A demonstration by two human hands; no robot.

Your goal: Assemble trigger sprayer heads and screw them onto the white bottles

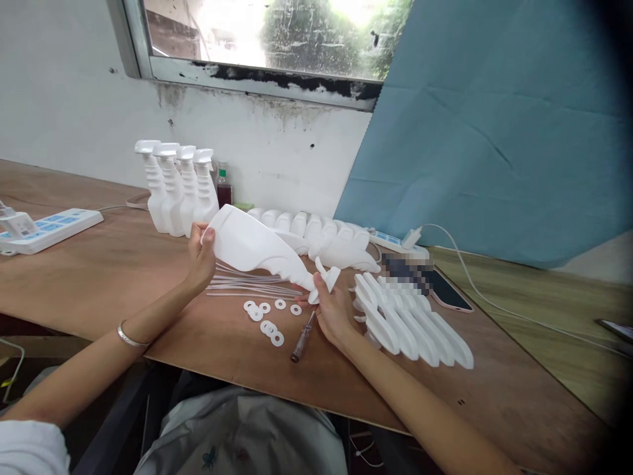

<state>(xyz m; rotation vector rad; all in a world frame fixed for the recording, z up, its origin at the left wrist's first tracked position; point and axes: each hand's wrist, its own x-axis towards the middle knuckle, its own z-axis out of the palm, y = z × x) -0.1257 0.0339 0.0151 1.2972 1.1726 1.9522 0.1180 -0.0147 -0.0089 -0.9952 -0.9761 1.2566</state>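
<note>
A white spray bottle (257, 244) is held tilted over the table, its base up at the left and its neck down at the right. My left hand (202, 257) grips the base end. At the neck, my right hand (330, 307) is closed around the white trigger head (327, 280); whether the head is fully seated I cannot tell. Beneath lie thin white tubes (252, 284) and several white ring washers (265, 308). A screwdriver (302, 338) with a clear brownish handle rests beside my right hand. Several white trigger heads (413, 320) lie in a row to the right.
Several assembled spray bottles (180, 188) stand at the back left, near a small dark bottle (224, 188) with a green cap. White bottles (316, 234) lie in a row behind my hands. Power strips (54, 227) and a phone (452, 290) lie at the sides.
</note>
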